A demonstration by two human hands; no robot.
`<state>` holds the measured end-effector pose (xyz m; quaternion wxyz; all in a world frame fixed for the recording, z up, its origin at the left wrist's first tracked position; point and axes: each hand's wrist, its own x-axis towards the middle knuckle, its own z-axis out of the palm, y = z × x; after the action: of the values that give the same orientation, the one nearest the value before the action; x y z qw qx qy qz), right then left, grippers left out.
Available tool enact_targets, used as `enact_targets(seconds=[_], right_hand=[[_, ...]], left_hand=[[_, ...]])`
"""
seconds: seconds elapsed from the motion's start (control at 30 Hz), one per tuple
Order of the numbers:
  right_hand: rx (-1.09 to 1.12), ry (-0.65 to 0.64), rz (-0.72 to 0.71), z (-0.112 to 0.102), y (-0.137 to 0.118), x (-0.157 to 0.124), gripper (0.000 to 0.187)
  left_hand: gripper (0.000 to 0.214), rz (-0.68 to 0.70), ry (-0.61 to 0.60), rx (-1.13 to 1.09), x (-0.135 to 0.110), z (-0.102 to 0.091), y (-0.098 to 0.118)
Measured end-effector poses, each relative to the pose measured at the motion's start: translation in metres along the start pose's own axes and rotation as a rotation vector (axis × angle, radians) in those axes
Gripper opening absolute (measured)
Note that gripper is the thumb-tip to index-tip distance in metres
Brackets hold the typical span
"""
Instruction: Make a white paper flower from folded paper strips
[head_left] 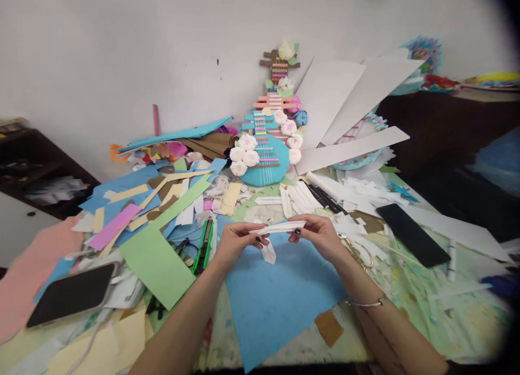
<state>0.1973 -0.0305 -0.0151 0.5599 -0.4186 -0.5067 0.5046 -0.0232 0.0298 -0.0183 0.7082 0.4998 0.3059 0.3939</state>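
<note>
Between my two hands a narrow folded strip of white paper (280, 227) is stretched, a little above a blue paper sheet (284, 288). My left hand (239, 242) pinches its left end, and my right hand (319, 235) pinches the right end between thumb and fingers. A short white paper piece with a pointed end (268, 253) hangs just below my left fingers; whether it joins the strip I cannot tell. Behind the hands lie several folded white paper strips (300, 196). A paper guitar (266, 158) decorated with paper flowers leans upright against the wall.
A green utility knife (204, 246) lies left of my left hand, near green paper (158, 266) and a phone (73, 293). Gold-handled scissors (357, 250) lie by my right wrist. Black pens (325, 197), a dark flat device (412, 234) and paper scraps cover the right side.
</note>
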Motion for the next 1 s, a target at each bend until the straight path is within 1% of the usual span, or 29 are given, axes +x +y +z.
enact_targets(seconds=[0.13,0.27,0.37,0.5,0.63,0.83,0.9,1.0], right_hand=[[-0.001,-0.030,0.004,0.0026,-0.0030,-0.0004,0.030],[-0.003,-0.046,0.022,0.0049,-0.0060,-0.0010,0.028],[0.004,-0.040,0.036,0.0043,-0.0052,-0.0012,0.027],[-0.001,-0.038,0.050,0.0036,-0.0048,-0.0013,0.030],[-0.011,-0.044,0.060,0.0061,-0.0084,-0.0017,0.031],[-0.050,-0.046,0.071,0.0077,-0.0086,-0.0028,0.030],[-0.067,-0.031,0.068,0.0079,-0.0068,-0.0024,0.030],[-0.054,0.052,0.042,0.0085,-0.0038,-0.0005,0.034]], left_hand=[[0.026,-0.034,0.005,-0.049,0.0006,-0.0029,-0.0014],[0.028,-0.059,0.017,-0.042,-0.0004,-0.0038,-0.0010],[0.029,-0.054,0.031,-0.020,-0.0004,-0.0033,-0.0008],[0.028,-0.040,0.041,-0.020,0.0004,-0.0026,-0.0006],[0.027,-0.047,0.070,-0.033,0.0005,-0.0008,0.0006],[0.027,-0.064,0.077,-0.032,-0.0009,0.0025,0.0014],[0.028,-0.073,0.079,-0.029,-0.0010,0.0031,0.0010],[0.031,-0.089,0.105,-0.044,-0.0006,0.0043,0.0016]])
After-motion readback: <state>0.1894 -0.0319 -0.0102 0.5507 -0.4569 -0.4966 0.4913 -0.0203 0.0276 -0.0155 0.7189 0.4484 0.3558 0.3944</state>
